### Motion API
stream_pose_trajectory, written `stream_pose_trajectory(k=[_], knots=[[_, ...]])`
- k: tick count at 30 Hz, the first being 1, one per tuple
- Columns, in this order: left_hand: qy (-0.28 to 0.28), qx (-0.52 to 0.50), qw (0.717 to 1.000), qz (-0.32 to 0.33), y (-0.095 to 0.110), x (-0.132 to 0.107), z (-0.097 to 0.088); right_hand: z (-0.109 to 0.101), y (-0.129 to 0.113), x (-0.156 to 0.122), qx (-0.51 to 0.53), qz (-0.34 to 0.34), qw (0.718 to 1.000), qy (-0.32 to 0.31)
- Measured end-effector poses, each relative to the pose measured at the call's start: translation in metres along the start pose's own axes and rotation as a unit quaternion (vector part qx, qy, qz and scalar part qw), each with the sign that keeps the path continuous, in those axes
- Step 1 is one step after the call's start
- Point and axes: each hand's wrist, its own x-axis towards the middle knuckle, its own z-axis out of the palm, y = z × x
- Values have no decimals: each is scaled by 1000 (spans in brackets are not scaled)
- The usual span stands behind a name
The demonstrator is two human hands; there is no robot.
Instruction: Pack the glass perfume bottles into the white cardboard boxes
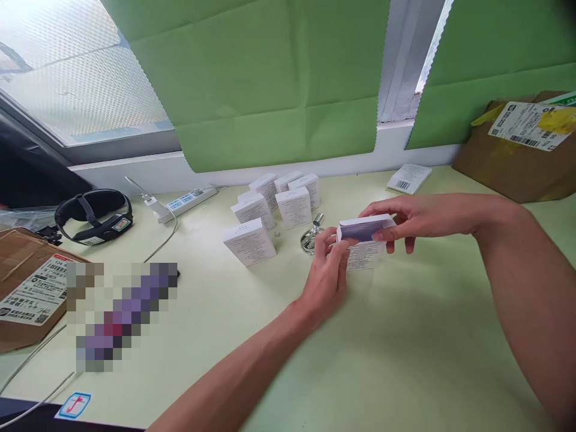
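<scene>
A small white carton (362, 258) with printed text is held over the table between my two hands; its upper face shows a purple-grey surface, perhaps the inside of an open end. My left hand (327, 264) grips the carton's left side, fingers closed round it. At the right, my right hand (400, 222) pinches the opposite side, thumb on the near edge. Just left of the carton lies a shiny round glass bottle (308, 241) with a metallic neck, close to my left fingers. Several similar white cartons (250, 245) stand upright in a group further left.
A flat white packet (409, 179) with a barcode lies at the back right, near a brown cardboard box (508, 162). On the left are a power strip (191, 201), a black head strap (94, 217), cables, another cardboard box (31, 264) and a blurred purple object (130, 312).
</scene>
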Motion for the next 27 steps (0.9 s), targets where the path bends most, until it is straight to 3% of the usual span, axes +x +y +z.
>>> stream_pose_trajectory(k=[5,8,18,27], knots=[[26,17,999,7,2,1,-1,0,-10,-4,-128,-34,984,115],[34,36,999,18,2,0,-1,2,-13,-3,-185,-62,970,143],[27,36,999,29,4,0,-2,5,-15,-2,-182,-38,971,149],[21,28,999,20,5,-2,0,10,-21,-2,-210,-72,968,115]])
